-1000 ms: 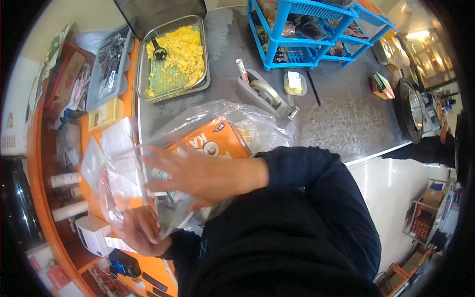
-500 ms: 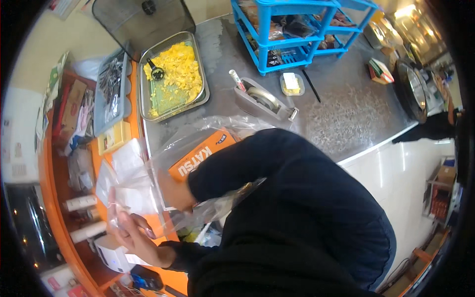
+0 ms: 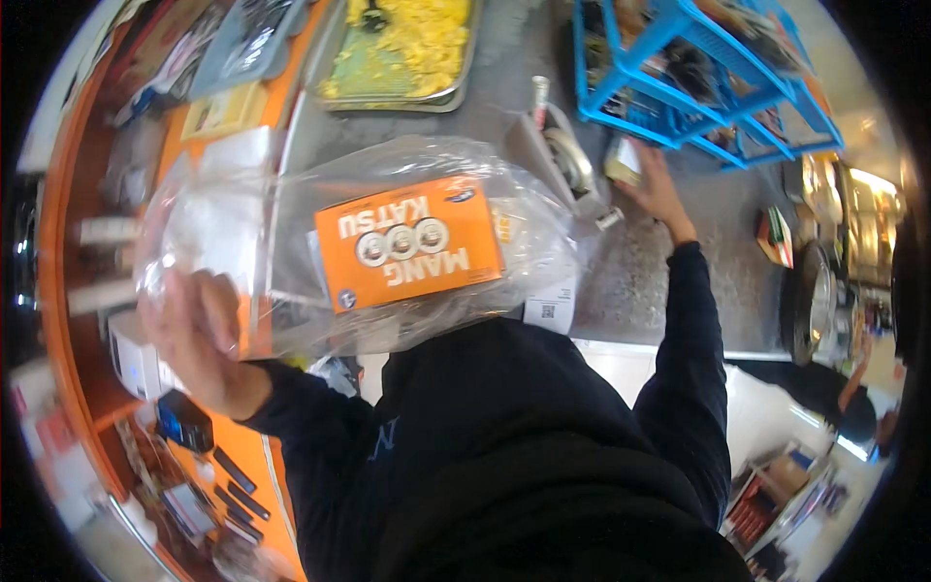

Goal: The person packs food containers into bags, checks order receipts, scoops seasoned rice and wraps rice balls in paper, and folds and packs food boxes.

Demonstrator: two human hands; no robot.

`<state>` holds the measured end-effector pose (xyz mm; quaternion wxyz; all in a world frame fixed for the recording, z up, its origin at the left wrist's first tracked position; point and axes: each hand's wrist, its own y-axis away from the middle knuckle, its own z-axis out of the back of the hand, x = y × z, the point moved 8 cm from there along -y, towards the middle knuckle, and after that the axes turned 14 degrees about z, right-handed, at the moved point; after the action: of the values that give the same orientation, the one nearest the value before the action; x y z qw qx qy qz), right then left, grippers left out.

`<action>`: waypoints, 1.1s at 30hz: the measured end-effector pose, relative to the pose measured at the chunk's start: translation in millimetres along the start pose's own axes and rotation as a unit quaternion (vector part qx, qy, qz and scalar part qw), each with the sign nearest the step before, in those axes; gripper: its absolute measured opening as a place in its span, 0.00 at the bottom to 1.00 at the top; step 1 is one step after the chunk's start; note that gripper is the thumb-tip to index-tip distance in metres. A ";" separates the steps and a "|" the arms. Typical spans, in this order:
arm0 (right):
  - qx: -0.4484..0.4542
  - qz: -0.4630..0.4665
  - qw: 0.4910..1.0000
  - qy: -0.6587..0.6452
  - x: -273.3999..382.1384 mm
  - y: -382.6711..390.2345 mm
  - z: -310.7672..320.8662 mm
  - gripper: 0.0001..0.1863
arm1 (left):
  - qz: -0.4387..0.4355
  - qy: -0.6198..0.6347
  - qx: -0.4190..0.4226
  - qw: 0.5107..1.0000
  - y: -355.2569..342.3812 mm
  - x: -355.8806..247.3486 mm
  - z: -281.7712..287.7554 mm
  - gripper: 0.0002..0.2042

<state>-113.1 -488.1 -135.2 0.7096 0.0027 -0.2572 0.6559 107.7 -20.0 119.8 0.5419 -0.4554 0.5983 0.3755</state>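
My left hand (image 3: 199, 330) grips the gathered mouth of a clear plastic bag (image 3: 262, 228) at the left, its fingers slightly blurred behind the film. Inside the bag lies an orange printed box (image 3: 407, 242), with a paler item partly showing behind its right end. The bag rests on the grey metal counter. My right arm stretches out to the far right, where my right hand (image 3: 659, 194) has its fingers round a small clear tub (image 3: 623, 162) with a pale label. That tub sits between the grey tape dispenser (image 3: 567, 160) and the blue rack.
A glass tray (image 3: 388, 95) of yellow crumbled food stands at the back. The blue tiered rack (image 3: 669, 68) holds packets at the far right. A slip of paper (image 3: 550, 306) lies at the counter's front edge. Round pans (image 3: 815, 301) and another person's arm (image 3: 853, 373) are at the right.
My right hand has left the bag and reached across to the small tub beside the rack. My left hand still holds the bag's mouth. The view has turned, showing the orange box in full.
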 end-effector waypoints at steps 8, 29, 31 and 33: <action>0.087 0.260 0.923 -0.270 294.7 -121.2 86.5 0.43 | 0.012 -0.036 0.041 0.998 12.9 1.3 4.9 0.21; 0.028 -0.033 0.958 -0.284 221.0 -139.0 154.8 0.12 | -0.191 -0.203 -0.068 0.958 -8.7 -44.4 28.1 0.11; 0.048 -0.055 0.967 -0.243 237.5 -146.8 193.5 0.13 | -0.219 -0.189 -0.092 0.953 -16.6 -53.2 31.8 0.11; 0.087 -0.039 0.970 -0.223 263.6 -172.4 191.1 0.15 | -0.215 -0.154 -0.134 0.955 -19.2 -54.7 54.1 0.10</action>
<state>-19.6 -332.4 185.3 0.6560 0.2210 -0.3506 0.6308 142.5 32.7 167.7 0.6292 -0.5787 0.3396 0.3922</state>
